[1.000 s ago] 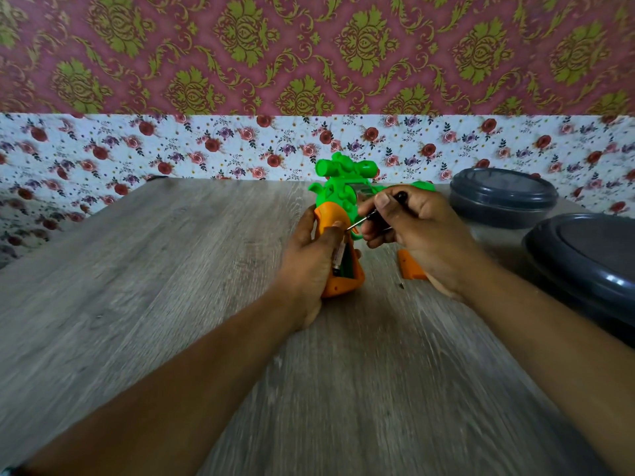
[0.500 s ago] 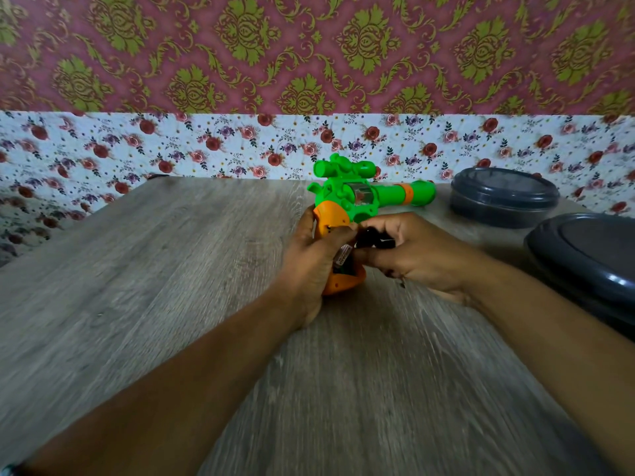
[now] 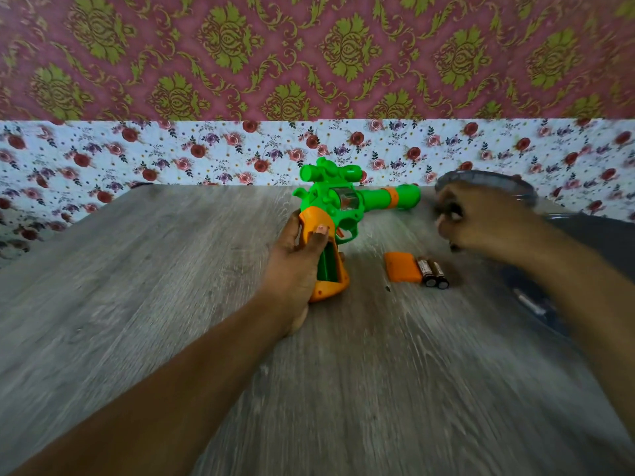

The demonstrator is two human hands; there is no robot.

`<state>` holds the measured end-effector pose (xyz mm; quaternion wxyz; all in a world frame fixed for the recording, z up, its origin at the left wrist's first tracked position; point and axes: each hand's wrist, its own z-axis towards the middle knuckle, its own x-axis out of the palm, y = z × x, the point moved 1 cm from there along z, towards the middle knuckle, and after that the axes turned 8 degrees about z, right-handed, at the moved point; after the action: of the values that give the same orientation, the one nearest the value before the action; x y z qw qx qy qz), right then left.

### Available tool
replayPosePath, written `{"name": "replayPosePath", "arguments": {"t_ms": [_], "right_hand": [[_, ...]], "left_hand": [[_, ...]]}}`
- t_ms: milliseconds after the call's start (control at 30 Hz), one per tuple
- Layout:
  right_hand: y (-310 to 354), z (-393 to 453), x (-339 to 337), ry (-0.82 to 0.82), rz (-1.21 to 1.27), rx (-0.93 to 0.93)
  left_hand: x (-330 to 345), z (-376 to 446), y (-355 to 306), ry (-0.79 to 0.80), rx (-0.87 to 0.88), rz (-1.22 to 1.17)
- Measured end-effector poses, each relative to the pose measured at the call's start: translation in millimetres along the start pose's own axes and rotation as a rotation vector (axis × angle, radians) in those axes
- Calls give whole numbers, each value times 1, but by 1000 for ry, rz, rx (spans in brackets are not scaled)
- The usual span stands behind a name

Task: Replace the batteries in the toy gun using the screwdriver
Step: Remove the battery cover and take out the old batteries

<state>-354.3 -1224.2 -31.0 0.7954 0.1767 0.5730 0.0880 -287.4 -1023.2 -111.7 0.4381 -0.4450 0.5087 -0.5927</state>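
Note:
The green and orange toy gun (image 3: 343, 204) stands on the wooden table (image 3: 137, 286) with its barrel pointing right. My left hand (image 3: 295, 266) grips its orange handle. The battery compartment (image 3: 328, 266) in the handle is open and shows a green inside with no battery visible. The orange cover (image 3: 402, 267) lies on the table right of the gun, with two dark batteries (image 3: 433, 273) side by side against it. A small screw (image 3: 388, 287) lies in front of the cover. My right hand (image 3: 488, 221), blurred, is raised at the back right and holds the dark screwdriver (image 3: 450, 210).
A dark round lidded container (image 3: 515, 188) stands at the back right, partly behind my right hand. A larger dark container (image 3: 611, 242) sits at the right edge. Floral wallpaper borders the table at the back and left.
My right hand has left the gun's handle and swung up and right toward the containers. Two batteries now lie beside the orange cover, and the compartment looks empty.

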Motion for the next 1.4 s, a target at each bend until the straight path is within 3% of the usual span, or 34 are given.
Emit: {"name": "replayPosePath", "arguments": {"t_ms": [133, 367, 433, 567, 633, 733, 867, 1067, 1400], "right_hand": [[1, -1, 14, 193, -248, 137], [-7, 2, 27, 235, -217, 214], [-10, 4, 28, 220, -203, 216], [-5, 4, 18, 105, -99, 178], [4, 2, 12, 54, -8, 108], [25, -19, 12, 59, 97, -76], [27, -57, 31, 90, -19, -277], [30, -69, 57, 172, -57, -290], [30, -70, 55, 147, 17, -261]], "left_hand": [[-1, -2, -2, -38, 35, 66], [-6, 5, -1, -83, -4, 290], [-10, 8, 0, -89, 4, 383], [-24, 9, -7, -127, 193, 766], [-30, 10, -12, -152, 180, 904], [-33, 9, -16, -150, 97, 955], [-31, 7, -19, -174, 74, 993], [-33, 1, -22, -174, 61, 995], [-25, -9, -27, -183, 69, 1044]]}}
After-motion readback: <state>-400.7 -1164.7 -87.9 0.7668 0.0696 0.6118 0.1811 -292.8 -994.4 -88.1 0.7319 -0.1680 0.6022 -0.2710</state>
